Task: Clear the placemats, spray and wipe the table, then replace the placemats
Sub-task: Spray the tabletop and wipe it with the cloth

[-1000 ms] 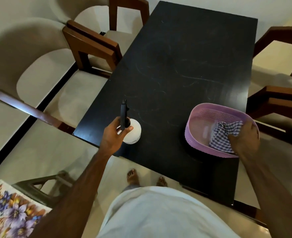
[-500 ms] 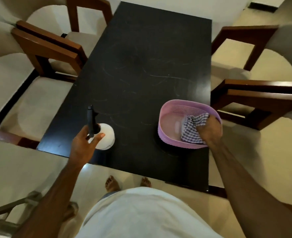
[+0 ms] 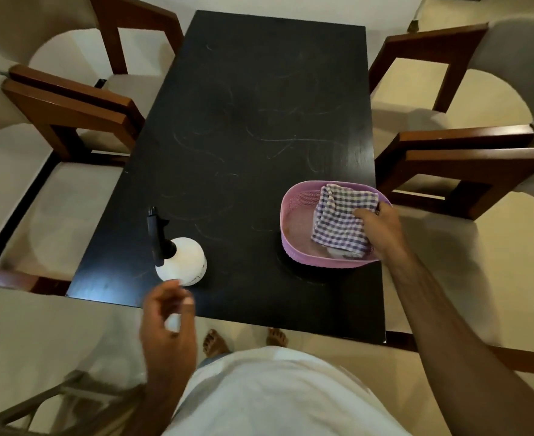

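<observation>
Black table (image 3: pixel 243 89) has no placemats on it now, left hand (image 3: pixel 168 322) just let go of the spray bottle (image 3: pixel 180 261) at 7 o'clock, loose and empty, while right hand (image 3: pixel 382 229) pinches the checked cloth (image 3: pixel 338 221) in the pink basket (image 3: pixel 294 250) at 4, so wiping's probably next.

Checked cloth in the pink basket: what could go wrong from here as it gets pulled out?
The right hand pinches the checked cloth while it lies in the pink basket, which nothing steadies; a quick pull might drag or tip the basket near the table edge. The spray bottle stands close to the near edge, just ahead of the empty left hand, which could knock it.
</observation>
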